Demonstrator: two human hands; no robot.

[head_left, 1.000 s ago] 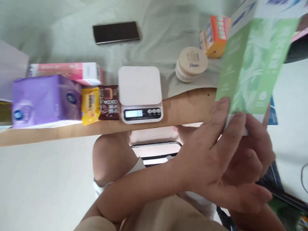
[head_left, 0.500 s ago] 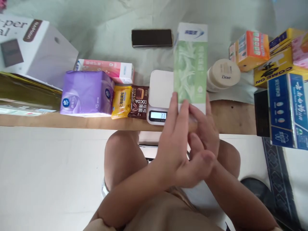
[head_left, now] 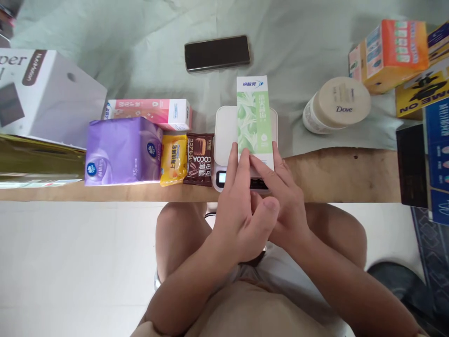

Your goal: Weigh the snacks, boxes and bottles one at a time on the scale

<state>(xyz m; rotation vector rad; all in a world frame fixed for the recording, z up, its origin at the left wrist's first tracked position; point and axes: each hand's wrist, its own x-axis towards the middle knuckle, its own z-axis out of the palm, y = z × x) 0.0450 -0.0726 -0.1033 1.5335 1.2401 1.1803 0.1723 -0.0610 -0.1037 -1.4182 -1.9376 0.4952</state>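
Observation:
A green and white toothpaste box (head_left: 251, 117) lies lengthwise over the pan of a white kitchen scale (head_left: 225, 133). My left hand (head_left: 242, 206) has its long fingers against the box's left side and near end, its thumb sticking out free. On the near right corner, the fingers of my right hand (head_left: 286, 196) grip the same box. Both hands cover part of the scale's lit display, and its digits cannot be read. Directly left of the scale sit a brown cocoa snack packet (head_left: 199, 159) and a yellow soap packet (head_left: 174, 159).
A purple tissue pack (head_left: 115, 150), a pink toothpaste box (head_left: 147, 112) and a large white box (head_left: 70, 89) stand left. Beyond the scale lies a black phone (head_left: 217, 54). At right are a Dove jar (head_left: 336, 107), an orange box (head_left: 396, 56) and blue boxes (head_left: 438, 159).
Both hands have brought the green toothpaste box down and left, so that it lies over the middle of the scale's pan. The view has shifted slightly.

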